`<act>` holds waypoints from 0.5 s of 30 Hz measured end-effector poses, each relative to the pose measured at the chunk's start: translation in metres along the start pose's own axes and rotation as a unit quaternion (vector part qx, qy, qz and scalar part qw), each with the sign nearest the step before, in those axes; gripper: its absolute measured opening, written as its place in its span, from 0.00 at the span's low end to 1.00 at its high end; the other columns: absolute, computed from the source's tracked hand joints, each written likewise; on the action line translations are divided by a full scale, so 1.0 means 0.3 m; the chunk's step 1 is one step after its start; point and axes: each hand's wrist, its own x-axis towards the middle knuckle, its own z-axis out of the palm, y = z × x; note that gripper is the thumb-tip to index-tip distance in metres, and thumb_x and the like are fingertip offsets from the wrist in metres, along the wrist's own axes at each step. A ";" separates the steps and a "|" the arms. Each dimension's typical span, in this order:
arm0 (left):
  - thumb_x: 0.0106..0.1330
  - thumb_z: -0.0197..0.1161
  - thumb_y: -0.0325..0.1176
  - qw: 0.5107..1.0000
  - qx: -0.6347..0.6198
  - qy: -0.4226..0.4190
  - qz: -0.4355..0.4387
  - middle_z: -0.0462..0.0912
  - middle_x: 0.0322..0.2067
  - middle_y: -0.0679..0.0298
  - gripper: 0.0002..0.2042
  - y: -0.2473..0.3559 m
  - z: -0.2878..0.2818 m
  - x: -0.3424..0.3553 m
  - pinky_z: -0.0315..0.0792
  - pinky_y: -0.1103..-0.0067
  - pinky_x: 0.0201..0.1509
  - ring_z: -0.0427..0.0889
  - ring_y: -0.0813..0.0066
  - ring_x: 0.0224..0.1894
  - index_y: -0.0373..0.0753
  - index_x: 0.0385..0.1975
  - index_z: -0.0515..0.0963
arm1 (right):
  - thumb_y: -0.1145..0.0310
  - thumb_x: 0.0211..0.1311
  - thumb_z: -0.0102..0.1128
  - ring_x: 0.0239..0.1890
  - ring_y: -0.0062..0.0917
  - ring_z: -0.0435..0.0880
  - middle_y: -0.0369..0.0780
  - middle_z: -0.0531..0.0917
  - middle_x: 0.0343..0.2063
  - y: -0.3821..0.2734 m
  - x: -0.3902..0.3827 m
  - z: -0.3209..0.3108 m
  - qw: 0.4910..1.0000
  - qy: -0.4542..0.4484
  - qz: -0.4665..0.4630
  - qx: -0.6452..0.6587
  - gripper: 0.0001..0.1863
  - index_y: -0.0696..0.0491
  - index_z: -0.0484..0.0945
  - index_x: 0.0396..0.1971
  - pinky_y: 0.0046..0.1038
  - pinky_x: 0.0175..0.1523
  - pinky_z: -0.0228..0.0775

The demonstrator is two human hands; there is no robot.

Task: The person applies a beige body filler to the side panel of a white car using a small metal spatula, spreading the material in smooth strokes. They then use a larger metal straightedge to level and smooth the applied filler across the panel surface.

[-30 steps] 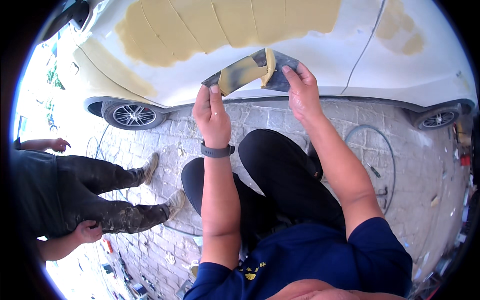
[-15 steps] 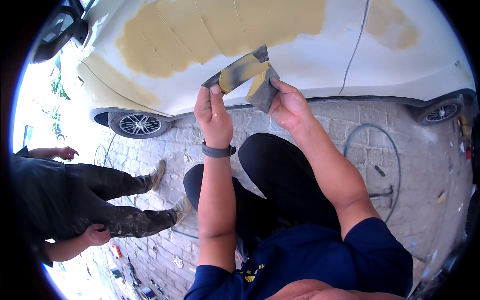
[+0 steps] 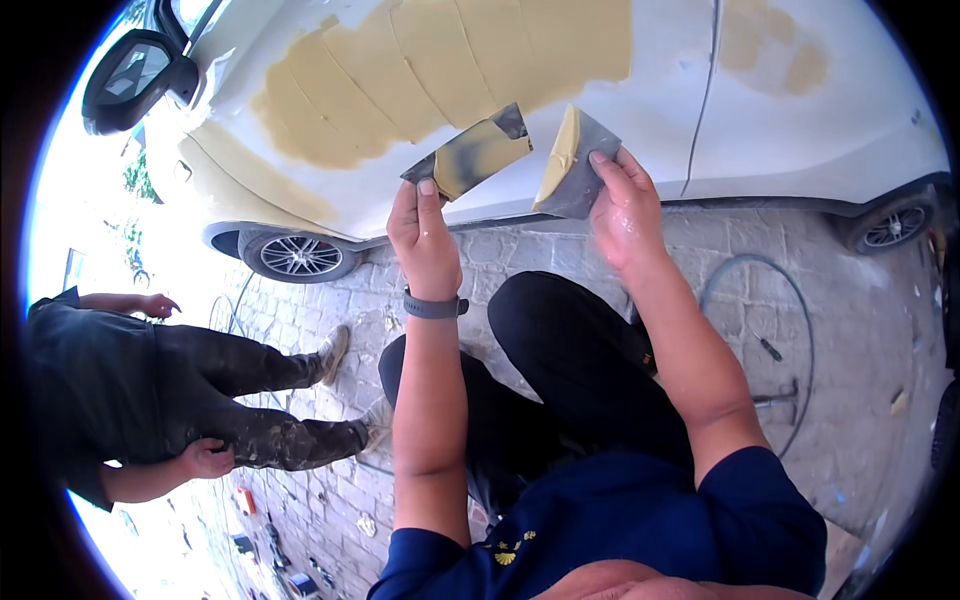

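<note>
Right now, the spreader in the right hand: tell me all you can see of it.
The spreader is a flat, thin grey blade, roughly trapezoid, metal or plastic by its look. A thick ridge of tan filler sits along its left edge. It is tilted, held up in front of the white car door with its tan filler patches. The right hand pinches its lower right corner. It is apart from the second spreader in the left hand.

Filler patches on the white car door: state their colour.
Yellowish tan, in broad overlapping strips; the filler patches on the white car door show best in the head view.

Open gap between the two spreaders (image 3: 470, 155), car panel (image 3: 660, 110) just behind.
</note>
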 end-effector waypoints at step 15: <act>0.85 0.59 0.31 0.992 0.016 -0.096 -0.082 0.75 0.30 0.75 0.14 0.060 0.047 -0.045 0.67 0.83 0.44 0.67 0.86 0.36 0.38 0.31 0.74 | 0.69 0.80 0.61 0.35 0.10 0.71 0.29 0.82 0.36 -0.007 0.032 0.009 0.979 -0.021 -0.030 -0.200 0.11 0.60 0.84 0.53 0.21 0.40 0.65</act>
